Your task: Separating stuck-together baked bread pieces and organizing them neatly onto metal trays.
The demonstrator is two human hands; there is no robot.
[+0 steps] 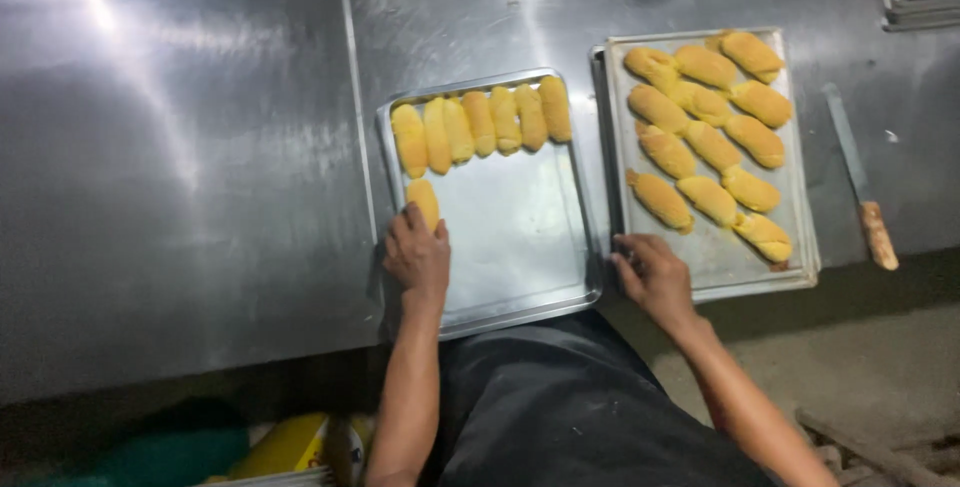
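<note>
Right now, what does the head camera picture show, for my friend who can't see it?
A person's left hand sets a golden bread roll on a metal tray under a row of rolls, while the right hand touches a second tray of rolls. A knife lies to the right.

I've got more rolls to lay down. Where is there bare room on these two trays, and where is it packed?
The left tray is bare below its top row of rolls, right of the single roll at the left hand. The right tray is crowded with rolls; only a bare strip lies along its near edge, by the right hand.
</note>
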